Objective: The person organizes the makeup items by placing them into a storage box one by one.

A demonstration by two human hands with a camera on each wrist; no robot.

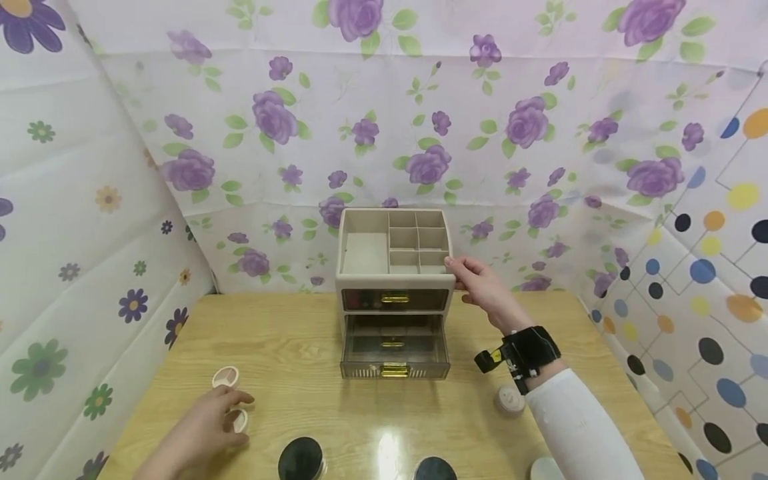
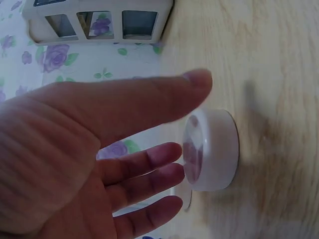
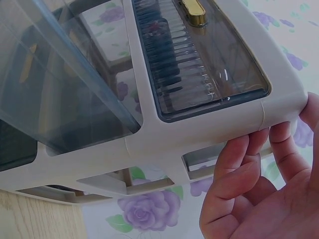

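A cream cosmetics organizer stands on the wooden table with its transparent middle drawer pulled out. At its front right top corner, my right hand grips the edge; in the right wrist view, the thumb and fingers of that hand are on the organizer's corner. My left hand is low on the table's left, thumb and fingers spread around a small round white case. In the left wrist view, the thumb of the left hand reaches above the white case without pinching it.
A second round case lies just beyond the left hand. Two black-lidded jars are at the near edge. A small white jar sits below the right wrist, with a pale lid nearer. Flowered cloth hangs behind.
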